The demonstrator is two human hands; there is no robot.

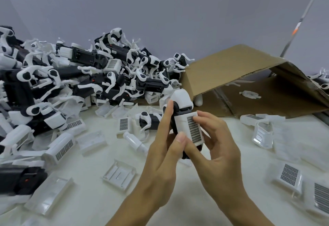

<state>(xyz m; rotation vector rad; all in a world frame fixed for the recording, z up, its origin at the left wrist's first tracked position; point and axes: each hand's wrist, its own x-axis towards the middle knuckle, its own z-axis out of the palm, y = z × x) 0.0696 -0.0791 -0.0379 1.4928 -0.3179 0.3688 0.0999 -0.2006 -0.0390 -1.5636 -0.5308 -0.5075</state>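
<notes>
The black-and-white handheld unit [181, 104] is held above the table [92, 161], in front of the pile of like units [71, 76].

Left hand [160, 147]: grip closed round the black body, thumb on the cover edge.

Right hand [219, 145]: fingertips pinch the white clip-on cover [179, 124], which carries a grid label [194, 131].

The unit looks light, rigid and smooth (hard plastic, probably slippery). Support it by the body, since the cover may flex or pop off.

No brand or readable writing shows. The label is only black squares.
</notes>
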